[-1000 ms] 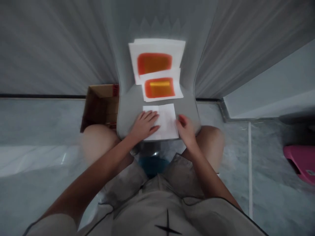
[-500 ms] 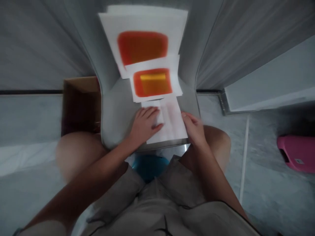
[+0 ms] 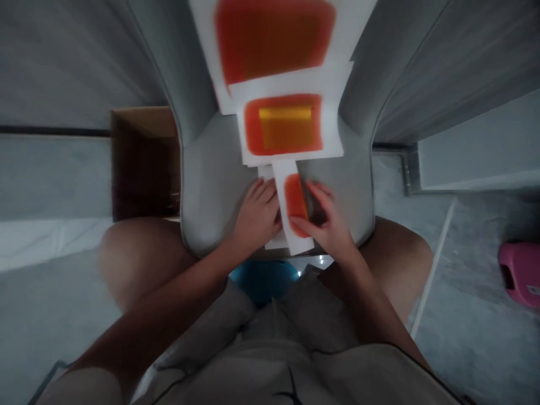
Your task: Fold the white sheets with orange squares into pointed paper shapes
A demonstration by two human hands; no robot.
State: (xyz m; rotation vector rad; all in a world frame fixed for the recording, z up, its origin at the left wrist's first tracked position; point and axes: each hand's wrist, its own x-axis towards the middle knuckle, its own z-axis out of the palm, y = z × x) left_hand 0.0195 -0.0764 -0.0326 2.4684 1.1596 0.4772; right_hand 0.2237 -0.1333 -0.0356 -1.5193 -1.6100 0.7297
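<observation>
Grey chair (image 3: pixel 211 185); left hand (image 3: pixel 259 216), right hand (image 3: pixel 331 222) on apparently folded paper (image 3: pixel 296 197).

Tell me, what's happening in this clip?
A person sits facing a grey chair, handling white paper at the front of its seat. The right grip has its thumb over the orange patch on a narrow flap. The left grip is at the other side, some fingers hidden behind that flap. Beyond, a sheet with a yellow strip lies on the seat, and a larger sheet leans on the backrest, cut off by the picture's top.
</observation>
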